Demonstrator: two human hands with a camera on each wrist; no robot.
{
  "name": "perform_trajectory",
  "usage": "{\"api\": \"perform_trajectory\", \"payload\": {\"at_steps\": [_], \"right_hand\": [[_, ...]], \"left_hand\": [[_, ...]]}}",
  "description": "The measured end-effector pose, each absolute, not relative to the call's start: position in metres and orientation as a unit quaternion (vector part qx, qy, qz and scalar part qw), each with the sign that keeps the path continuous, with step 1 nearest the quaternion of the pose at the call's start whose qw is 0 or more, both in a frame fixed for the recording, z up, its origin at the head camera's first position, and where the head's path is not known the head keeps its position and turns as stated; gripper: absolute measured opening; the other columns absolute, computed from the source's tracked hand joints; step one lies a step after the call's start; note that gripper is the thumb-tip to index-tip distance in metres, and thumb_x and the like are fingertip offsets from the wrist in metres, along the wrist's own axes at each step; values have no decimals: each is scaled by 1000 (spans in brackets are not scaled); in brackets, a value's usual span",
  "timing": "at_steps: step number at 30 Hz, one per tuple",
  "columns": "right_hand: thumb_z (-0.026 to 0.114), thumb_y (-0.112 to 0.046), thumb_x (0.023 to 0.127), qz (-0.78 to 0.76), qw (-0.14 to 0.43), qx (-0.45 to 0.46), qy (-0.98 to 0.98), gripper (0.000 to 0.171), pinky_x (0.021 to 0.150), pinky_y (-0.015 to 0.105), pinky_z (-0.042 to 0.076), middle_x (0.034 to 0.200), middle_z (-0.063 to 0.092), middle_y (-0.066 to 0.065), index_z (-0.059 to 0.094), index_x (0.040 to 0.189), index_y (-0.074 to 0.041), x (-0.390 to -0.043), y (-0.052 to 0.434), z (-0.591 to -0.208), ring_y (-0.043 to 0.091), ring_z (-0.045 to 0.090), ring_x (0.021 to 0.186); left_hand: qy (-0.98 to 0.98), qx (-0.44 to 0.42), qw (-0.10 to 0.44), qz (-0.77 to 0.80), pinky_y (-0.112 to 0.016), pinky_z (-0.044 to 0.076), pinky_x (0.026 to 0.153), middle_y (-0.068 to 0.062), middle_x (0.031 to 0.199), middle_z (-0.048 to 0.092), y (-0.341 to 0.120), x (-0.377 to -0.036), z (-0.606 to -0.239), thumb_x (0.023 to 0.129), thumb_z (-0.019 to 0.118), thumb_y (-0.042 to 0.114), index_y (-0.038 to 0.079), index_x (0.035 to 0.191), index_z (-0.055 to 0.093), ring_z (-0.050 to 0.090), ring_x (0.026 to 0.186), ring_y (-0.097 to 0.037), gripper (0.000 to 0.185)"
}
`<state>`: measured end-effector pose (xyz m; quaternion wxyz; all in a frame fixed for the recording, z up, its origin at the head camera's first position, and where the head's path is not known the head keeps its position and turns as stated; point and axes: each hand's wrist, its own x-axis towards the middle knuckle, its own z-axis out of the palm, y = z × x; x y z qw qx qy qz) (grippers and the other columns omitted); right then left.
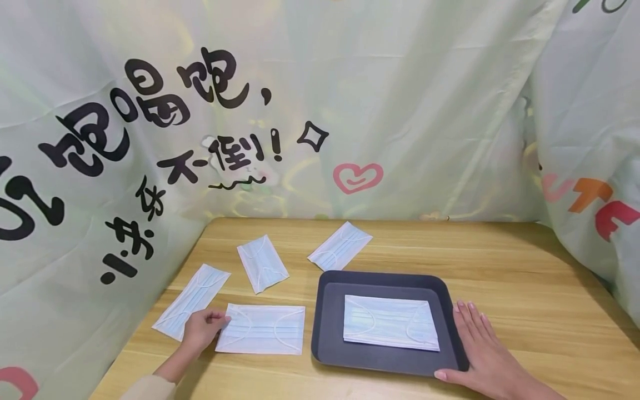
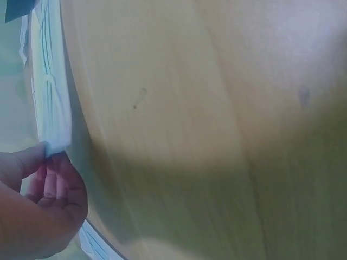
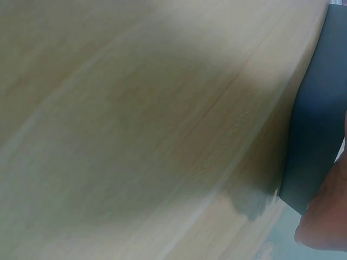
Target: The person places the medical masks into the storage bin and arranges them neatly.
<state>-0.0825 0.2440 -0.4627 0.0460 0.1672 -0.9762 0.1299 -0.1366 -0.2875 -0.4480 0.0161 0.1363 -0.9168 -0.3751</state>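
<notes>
At the lower left of the head view, we see a person's left hand (image 1: 200, 330) pinching the left end of a pleated face mask (image 1: 262, 329) between thumb and fingers, low and left of centre on a wooden table (image 1: 525, 266). At lower right, the right hand (image 1: 487, 353) lies with fingers extended along the right rim of a dark tray (image 1: 326, 353), its thumb at the tray's lower right corner. What look like layered masks (image 1: 391, 323) rest inside.

We judge the pinched mask feather-light, soft and floppy, apt to sag or crease from one end; the flat short edge seems the best hold, clear of the thin ear loops (image 1: 286, 326), which could snag. We expect the tray to be stiff but easily nudged.
</notes>
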Motion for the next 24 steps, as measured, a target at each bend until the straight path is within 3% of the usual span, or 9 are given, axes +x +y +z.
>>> {"api": "perform_trajectory", "payload": {"at_steps": [7, 13, 24], "right_hand": [[65, -64, 70, 132, 48, 167, -976, 118, 101, 13, -28, 149, 16, 30, 8, 146, 7, -83, 244, -462, 4, -30, 135], [67, -62, 70, 136, 59, 177, -973, 117, 101, 12, -26, 148, 19, 32, 11, 145, 8, -81, 244, -464, 1, -30, 134], [67, -63, 70, 134, 67, 176, -973, 118, 103, 12, -25, 149, 18, 31, 8, 146, 6, -81, 244, -462, 4, -28, 136]], "left_hand": [[-921, 114, 37, -369, -18, 43, 59, -6, 75, 68, -290, -138, -448, 81, 67, 9, -4, 90, 69, 51, 65, -4, 16], [-915, 99, 32, -390, -17, 45, 57, -6, 76, 68, -287, -138, -443, 82, 69, 10, -5, 91, 68, 52, 63, -1, 18], [-882, 101, 19, -460, -16, 52, 65, -13, 89, 71, -281, -142, -416, 85, 65, 8, -8, 100, 67, 57, 68, 4, 23]]}}
